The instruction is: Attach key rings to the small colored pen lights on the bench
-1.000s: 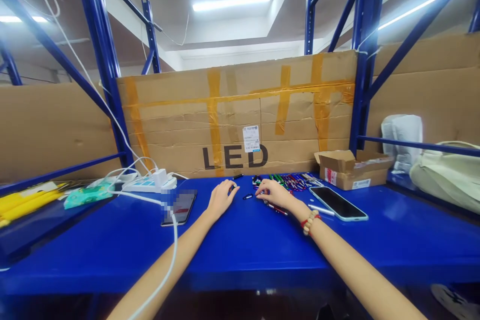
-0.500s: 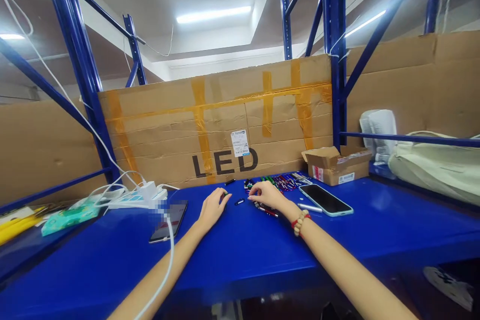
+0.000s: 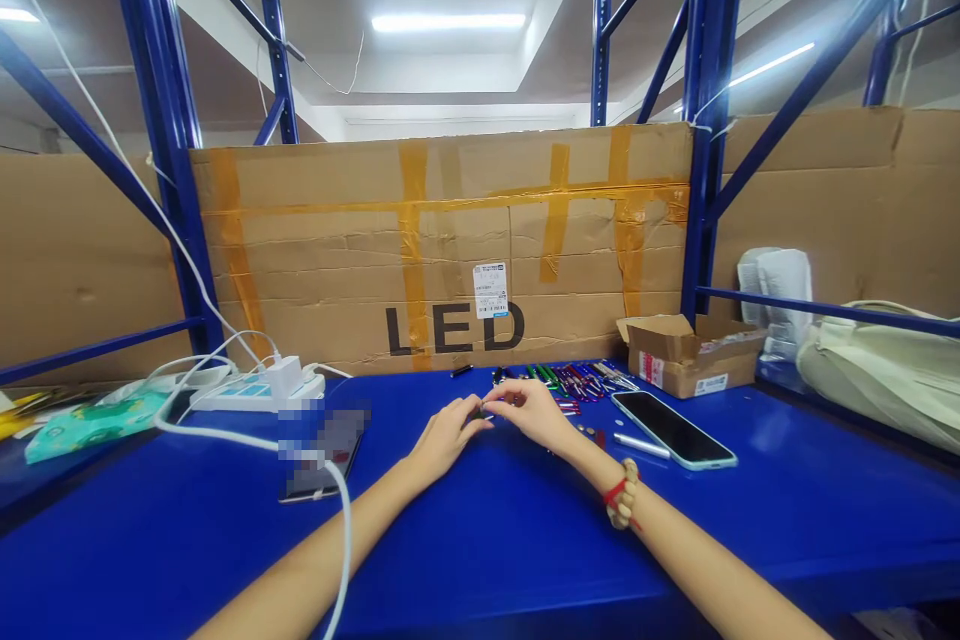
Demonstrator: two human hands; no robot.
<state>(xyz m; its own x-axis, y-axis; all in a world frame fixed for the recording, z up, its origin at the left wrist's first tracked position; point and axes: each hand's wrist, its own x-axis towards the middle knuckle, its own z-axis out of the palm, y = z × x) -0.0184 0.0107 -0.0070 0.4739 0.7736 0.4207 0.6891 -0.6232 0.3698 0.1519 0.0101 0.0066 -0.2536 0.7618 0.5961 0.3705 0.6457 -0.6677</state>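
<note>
My left hand [image 3: 448,438] and my right hand [image 3: 529,410] meet over the blue tabletop, fingertips nearly touching. Both are closed in a pinch around something small and dark that the fingers mostly hide; its kind does not show. Just behind my right hand lie several slim, shiny pieces [image 3: 581,382] in purple, red, green and silver. A small black piece [image 3: 461,370] sits by itself near the cardboard. Beside my right wrist rests a silver pen-like stick [image 3: 641,446].
A phone in a pale green case [image 3: 673,428] lies right of the stick. Behind it stands an open cardboard box [image 3: 694,360]. On the left are a dark phone [image 3: 341,455], a white power strip [image 3: 255,390] and a white cable [image 3: 343,530] crossing my left forearm. Taped cardboard [image 3: 345,270] walls the back.
My hands have come together from apart. The small dark loop that lay on the table between them is no longer visible there. The camera view has tilted and shifted a little.
</note>
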